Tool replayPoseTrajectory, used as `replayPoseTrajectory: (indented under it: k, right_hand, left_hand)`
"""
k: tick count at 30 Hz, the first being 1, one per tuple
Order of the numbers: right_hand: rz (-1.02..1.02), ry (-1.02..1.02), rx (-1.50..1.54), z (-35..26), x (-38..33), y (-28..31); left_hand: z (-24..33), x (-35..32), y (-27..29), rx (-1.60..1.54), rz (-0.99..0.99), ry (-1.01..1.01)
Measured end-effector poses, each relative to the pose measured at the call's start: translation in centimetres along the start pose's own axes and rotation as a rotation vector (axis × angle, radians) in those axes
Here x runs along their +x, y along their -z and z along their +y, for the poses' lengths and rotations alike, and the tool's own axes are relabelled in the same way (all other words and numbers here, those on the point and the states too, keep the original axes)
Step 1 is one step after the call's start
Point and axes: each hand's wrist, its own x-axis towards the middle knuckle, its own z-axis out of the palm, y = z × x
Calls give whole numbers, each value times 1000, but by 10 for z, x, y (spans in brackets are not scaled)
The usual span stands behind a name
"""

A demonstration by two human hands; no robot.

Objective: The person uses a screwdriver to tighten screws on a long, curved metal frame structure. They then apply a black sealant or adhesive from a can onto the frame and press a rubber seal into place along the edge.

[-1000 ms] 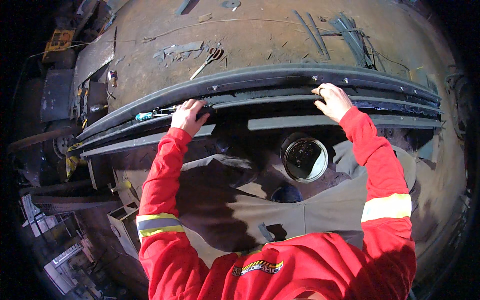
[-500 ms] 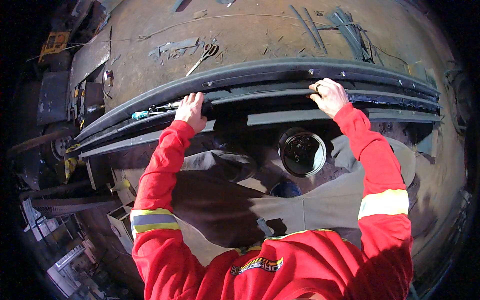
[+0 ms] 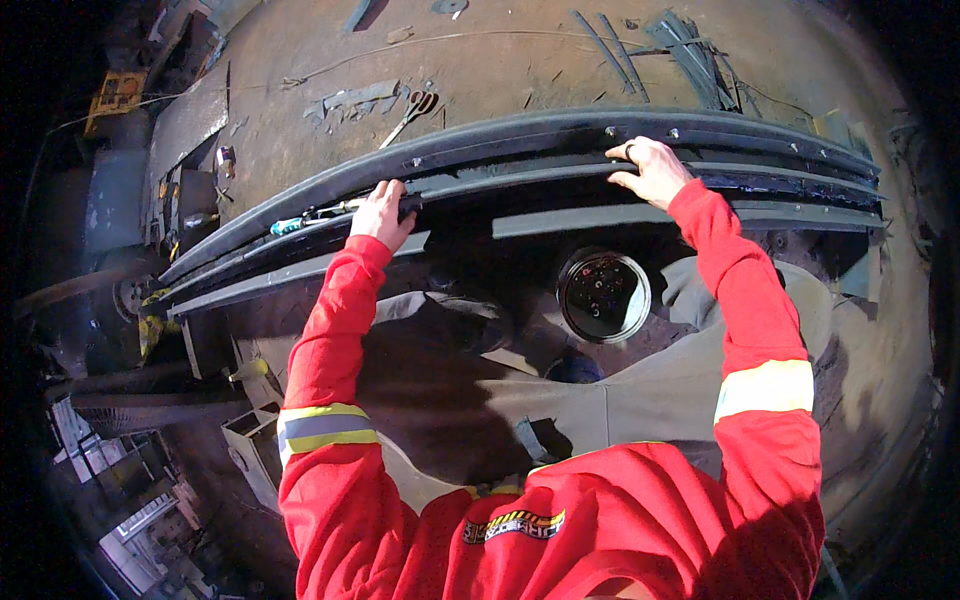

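A long, slightly bowed dark rail assembly (image 3: 520, 140) lies across in front of me, with bolts along its far strip. My left hand (image 3: 382, 212) is closed over the middle strip, left of centre. A small black piece (image 3: 408, 206) shows beside its fingers; I cannot make out what it is. My right hand (image 3: 652, 172) grips the same strip farther right, thumb on the near side and fingers on the far side. A teal-handled tool (image 3: 288, 226), like a screwdriver, lies along the rail left of my left hand.
An open round tin (image 3: 640, 318) with small dark parts inside stands between my legs, near the rail. Scissors (image 3: 410, 118) and scraps lie on the floor beyond, with a bundle of dark strips (image 3: 692, 58) at the far right. Clutter and metal parts crowd the left side.
The view has shifted slightly. My right thumb and fingers are a little farther apart on the rail. My left hand stays at the same place along it.
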Motion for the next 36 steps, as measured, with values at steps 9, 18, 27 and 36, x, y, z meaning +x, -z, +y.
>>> replayPoseTrajectory:
  k: [9, 18, 27, 36]
  right_hand:
    - [-60, -5, -25, 9, -16, 7]
    - [-89, -67, -41, 4, -3, 2]
    - [-125, -22, 76, 14, -2, 11]
    - [-165, -97, 39, 16, -2, 10]
  left_hand:
    - [36, -27, 15, -31, 146, 442]
    - [21, -18, -33, -1205, 131, 904]
    - [26, -14, -39, -1183, 255, 878]
    - [27, -9, -47, -1227, 348, 960]
